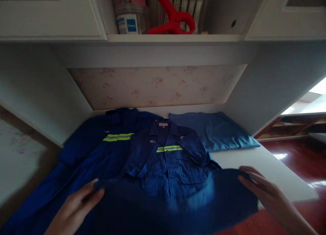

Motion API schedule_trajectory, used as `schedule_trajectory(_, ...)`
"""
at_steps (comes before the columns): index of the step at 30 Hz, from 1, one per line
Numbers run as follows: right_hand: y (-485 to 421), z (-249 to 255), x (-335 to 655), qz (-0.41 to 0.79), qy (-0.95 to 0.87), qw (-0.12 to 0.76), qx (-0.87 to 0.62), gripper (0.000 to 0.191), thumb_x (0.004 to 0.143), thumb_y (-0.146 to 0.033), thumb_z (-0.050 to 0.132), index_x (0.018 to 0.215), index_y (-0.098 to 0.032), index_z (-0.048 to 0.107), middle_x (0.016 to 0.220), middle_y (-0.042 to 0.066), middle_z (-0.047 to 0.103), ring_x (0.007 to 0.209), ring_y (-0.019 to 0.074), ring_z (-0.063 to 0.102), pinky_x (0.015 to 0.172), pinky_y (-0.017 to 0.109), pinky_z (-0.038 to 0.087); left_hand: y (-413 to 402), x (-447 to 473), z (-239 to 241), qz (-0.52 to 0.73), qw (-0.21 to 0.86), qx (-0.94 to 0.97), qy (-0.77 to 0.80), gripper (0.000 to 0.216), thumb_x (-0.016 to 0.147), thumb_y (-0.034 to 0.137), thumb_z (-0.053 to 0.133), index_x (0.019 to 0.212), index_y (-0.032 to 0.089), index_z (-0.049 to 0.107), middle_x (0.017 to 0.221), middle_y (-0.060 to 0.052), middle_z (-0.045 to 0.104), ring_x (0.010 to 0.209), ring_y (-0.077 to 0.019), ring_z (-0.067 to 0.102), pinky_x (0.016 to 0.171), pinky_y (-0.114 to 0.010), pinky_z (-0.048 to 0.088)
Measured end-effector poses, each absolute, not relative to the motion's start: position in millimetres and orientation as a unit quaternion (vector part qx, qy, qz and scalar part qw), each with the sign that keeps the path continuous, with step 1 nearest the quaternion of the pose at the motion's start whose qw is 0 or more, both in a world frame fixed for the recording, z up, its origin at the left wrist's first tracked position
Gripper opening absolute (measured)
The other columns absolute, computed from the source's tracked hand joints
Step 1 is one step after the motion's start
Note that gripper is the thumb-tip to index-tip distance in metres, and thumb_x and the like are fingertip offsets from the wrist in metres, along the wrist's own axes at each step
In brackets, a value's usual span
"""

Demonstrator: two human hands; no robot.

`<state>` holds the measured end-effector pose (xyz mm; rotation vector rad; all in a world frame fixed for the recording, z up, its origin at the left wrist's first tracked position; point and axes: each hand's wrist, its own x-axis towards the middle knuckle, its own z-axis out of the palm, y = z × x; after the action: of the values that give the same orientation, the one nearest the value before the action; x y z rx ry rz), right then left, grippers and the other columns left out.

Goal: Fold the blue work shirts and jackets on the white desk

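Observation:
A navy work shirt [166, 163] with a collar, chest pockets and a yellow-and-silver reflective stripe lies front up on the white desktop. Its lower part rises toward me as a dark, partly blurred sheet of cloth. My left hand [76, 204] pinches the left corner of that cloth between thumb and fingers. At the opposite corner, my right hand [265, 187] grips the cloth the same way. Between both hands the fabric sags in the middle. Under and left of the shirt is a brighter blue work garment [102, 160], also with a reflective stripe.
Folded blue-grey cloth [211, 131] lies at the back right of the white desktop [234, 163]. Side panels enclose the desk left and right. Overhead, a shelf [175, 38] carries a red plastic clamp [175, 19] and a clear jar [131, 19]. Reddish floor [300, 160] shows at right.

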<state>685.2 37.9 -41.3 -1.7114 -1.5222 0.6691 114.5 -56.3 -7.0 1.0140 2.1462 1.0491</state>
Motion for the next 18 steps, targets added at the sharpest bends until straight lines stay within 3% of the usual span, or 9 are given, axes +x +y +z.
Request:
schedule_trajectory(2, 90.6, -41.4, 667.8, 0.266, -0.608, 0.34, -0.666, 0.048, 0.074, -0.068, 0.06, 0.073, -0.02, 0.064, 0.07, 0.002, 0.064, 0.068, 0.0198, 0.061, 0.056, 0.027, 0.047, -0.2, 117.5, -12.9, 0.385, 0.275, 0.394, 0.788, 0.057, 0.056, 0.067, 0.073, 0.089, 0.021, 0.07, 0.097, -0.004, 0.073, 0.101, -0.0314, 0.065, 0.081, -0.037, 0.054)
schedule_trajectory(5, 186.2, -38.9, 633.0, 0.211, -0.629, 0.292, -0.688, 0.049, 0.08, -0.067, 0.048, 0.073, -0.021, 0.064, 0.061, 0.001, 0.06, 0.062, 0.02, 0.059, 0.054, 0.028, 0.044, 93.3, 117.9, -14.7, 0.36, 0.249, 0.469, 0.767, 0.051, 0.071, 0.067, 0.059, 0.085, 0.019, 0.07, 0.087, -0.003, 0.073, 0.09, -0.0271, 0.066, 0.079, -0.033, 0.052)
schedule_trajectory(12, 345.6, -34.0, 575.1, 0.156, -0.629, 0.243, -0.722, 0.044, 0.09, -0.052, 0.044, 0.102, -0.017, 0.067, 0.098, 0.016, 0.069, 0.101, 0.0329, 0.064, 0.088, 0.044, 0.046, 236.2, 107.2, -12.7, 0.352, 0.199, 0.44, 0.802, 0.038, 0.079, 0.049, 0.057, 0.094, 0.017, 0.069, 0.113, -0.014, 0.07, 0.122, -0.0369, 0.054, 0.102, -0.044, 0.039)
schedule_trajectory(15, 351.6, -53.2, 577.0, 0.171, -0.614, 0.25, -0.729, 0.052, 0.093, -0.047, 0.043, 0.132, -0.014, 0.052, 0.121, 0.02, 0.063, 0.113, 0.0323, 0.06, 0.095, 0.046, 0.044, 230.0, 108.9, -24.3, 0.35, 0.241, 0.412, 0.806, 0.038, 0.081, 0.048, 0.058, 0.1, 0.017, 0.069, 0.119, -0.015, 0.069, 0.125, -0.0353, 0.053, 0.103, -0.043, 0.04)
schedule_trajectory(18, 325.9, -75.7, 599.9, 0.213, -0.605, 0.252, -0.725, 0.063, 0.088, -0.046, 0.055, 0.141, -0.014, 0.042, 0.124, 0.021, 0.061, 0.111, 0.0319, 0.061, 0.095, 0.047, 0.045, 178.9, 113.4, -35.0, 0.34, 0.322, 0.396, 0.79, 0.04, 0.079, 0.046, 0.064, 0.103, 0.014, 0.069, 0.115, -0.015, 0.071, 0.112, -0.031, 0.063, 0.092, -0.038, 0.05)
